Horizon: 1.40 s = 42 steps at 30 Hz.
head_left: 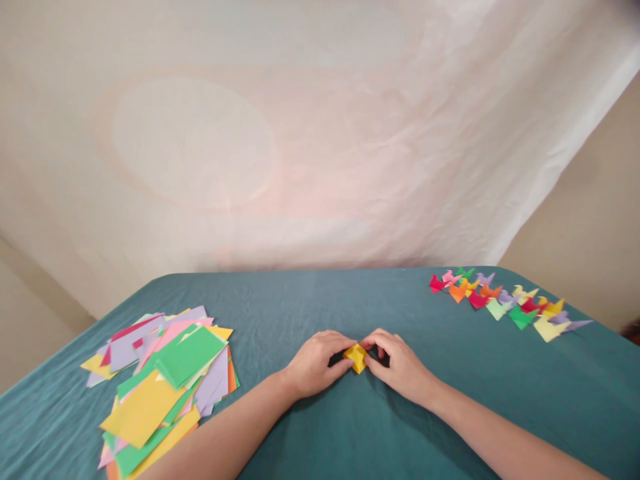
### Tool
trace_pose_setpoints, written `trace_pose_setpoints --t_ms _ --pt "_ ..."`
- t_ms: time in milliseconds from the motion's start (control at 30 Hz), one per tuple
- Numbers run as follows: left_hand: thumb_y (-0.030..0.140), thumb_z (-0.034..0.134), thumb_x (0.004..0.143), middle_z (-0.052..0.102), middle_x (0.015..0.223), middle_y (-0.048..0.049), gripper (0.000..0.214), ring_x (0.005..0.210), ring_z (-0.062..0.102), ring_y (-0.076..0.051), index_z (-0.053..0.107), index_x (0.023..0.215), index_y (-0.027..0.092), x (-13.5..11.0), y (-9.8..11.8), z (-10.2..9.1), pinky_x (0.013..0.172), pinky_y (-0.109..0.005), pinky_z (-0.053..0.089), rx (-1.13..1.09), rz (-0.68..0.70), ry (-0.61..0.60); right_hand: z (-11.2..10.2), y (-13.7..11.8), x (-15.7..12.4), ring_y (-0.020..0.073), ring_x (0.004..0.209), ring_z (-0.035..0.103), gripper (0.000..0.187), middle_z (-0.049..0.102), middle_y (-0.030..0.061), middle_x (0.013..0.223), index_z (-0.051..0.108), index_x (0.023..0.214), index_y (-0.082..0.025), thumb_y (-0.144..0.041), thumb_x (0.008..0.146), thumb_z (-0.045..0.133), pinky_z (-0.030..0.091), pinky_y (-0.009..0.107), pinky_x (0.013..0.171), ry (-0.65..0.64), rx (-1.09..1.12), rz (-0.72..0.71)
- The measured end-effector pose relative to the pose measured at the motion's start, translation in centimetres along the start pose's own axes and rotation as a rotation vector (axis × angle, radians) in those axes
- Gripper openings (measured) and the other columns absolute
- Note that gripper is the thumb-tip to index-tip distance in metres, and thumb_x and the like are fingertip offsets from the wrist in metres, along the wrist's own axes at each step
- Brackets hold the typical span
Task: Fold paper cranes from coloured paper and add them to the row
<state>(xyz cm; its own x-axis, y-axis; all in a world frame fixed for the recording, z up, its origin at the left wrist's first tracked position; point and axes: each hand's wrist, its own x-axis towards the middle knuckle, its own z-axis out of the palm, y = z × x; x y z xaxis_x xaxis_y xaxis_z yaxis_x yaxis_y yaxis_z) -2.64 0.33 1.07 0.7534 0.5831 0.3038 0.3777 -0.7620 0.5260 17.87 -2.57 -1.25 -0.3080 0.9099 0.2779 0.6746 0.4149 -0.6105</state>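
A small piece of folded yellow paper (357, 359) lies between my hands near the front middle of the table, its creases showing in a diamond shape. My left hand (320, 360) pinches its left corner between thumb and fingers. On the opposite corner, the thumb and fingertips of my right hand (397, 363) close in the same way. Both wrists rest low, close to the cloth. The underside of the folded paper is hidden.
Loose sheets of coloured paper (145, 407) spread in an overlapping heap on the left, partly behind my left forearm. Folded paper cranes (523, 317) in several colours stand in rows at the right. A blue-green cloth (300, 300) covers the table; a pale sheet (320, 147) hangs behind it.
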Motion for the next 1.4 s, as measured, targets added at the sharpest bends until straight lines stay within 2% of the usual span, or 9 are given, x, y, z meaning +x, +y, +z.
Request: trace_pose_setpoints --t_ms 367,600,767,900,1100,1400 --pt "0.023 0.050 0.087 0.064 0.104 -0.0052 0.027 0.096 0.057 -0.019 0.056 0.113 0.019 0.0 0.1 0.1 0.089 -0.032 0.039 -0.014 0.004 0.012 0.0 -0.1 0.1 0.0133 0.067 0.052 0.008 0.059 0.0010 0.084 0.057 0.088 -0.020 -0.020 0.081 0.052 0.038 0.029 0.068 0.013 -0.010 -0.015" --pt "0.018 0.053 0.083 0.064 0.102 -0.0030 0.028 0.094 0.056 -0.017 0.057 0.111 0.020 0.0 -0.1 0.3 0.088 -0.030 0.039 0.016 -0.023 0.016 0.3 -0.3 0.3 0.0134 0.067 0.053 0.009 0.059 0.0004 0.082 0.058 0.087 -0.021 -0.020 0.079 0.054 0.037 0.028 0.067 0.033 -0.055 0.000" --pt "0.020 0.059 0.078 0.063 0.103 -0.0031 0.031 0.095 0.055 -0.019 0.058 0.109 0.021 -0.2 -1.1 1.1 0.086 -0.031 0.040 0.104 -0.116 0.114 0.6 -0.4 0.3 0.0141 0.068 0.053 0.010 0.059 0.0008 0.082 0.059 0.086 -0.020 -0.020 0.077 0.055 0.037 0.028 0.066 0.048 -0.096 0.006" --pt "0.022 0.059 0.077 0.064 0.091 -0.0030 0.023 0.086 0.056 -0.018 0.062 0.100 0.020 -0.3 -1.3 1.3 0.080 -0.030 0.043 0.171 -0.181 0.159 0.7 -0.3 0.3 0.0142 0.068 0.053 0.010 0.059 0.0007 0.081 0.059 0.086 -0.021 -0.021 0.076 0.056 0.038 0.027 0.065 0.051 -0.109 0.000" --pt "0.023 0.055 0.081 0.063 0.084 -0.0022 0.015 0.081 0.057 -0.017 0.063 0.093 0.021 -0.3 -0.8 1.2 0.075 -0.028 0.043 0.268 -0.168 0.162 0.7 -0.5 0.2 0.0139 0.067 0.053 0.014 0.059 0.0000 0.084 0.058 0.088 -0.021 -0.017 0.075 0.057 0.038 0.028 0.067 0.063 -0.121 -0.025" --pt "0.022 0.049 0.084 0.065 0.079 -0.0018 0.015 0.075 0.060 -0.017 0.063 0.088 0.021 -0.2 -0.1 1.7 0.067 -0.028 0.043 0.456 -0.144 0.128 0.7 -0.9 0.4 0.0155 0.072 0.053 0.013 0.060 0.0002 0.085 0.058 0.088 -0.022 -0.017 0.076 0.057 0.037 0.029 0.069 0.059 -0.142 -0.033"
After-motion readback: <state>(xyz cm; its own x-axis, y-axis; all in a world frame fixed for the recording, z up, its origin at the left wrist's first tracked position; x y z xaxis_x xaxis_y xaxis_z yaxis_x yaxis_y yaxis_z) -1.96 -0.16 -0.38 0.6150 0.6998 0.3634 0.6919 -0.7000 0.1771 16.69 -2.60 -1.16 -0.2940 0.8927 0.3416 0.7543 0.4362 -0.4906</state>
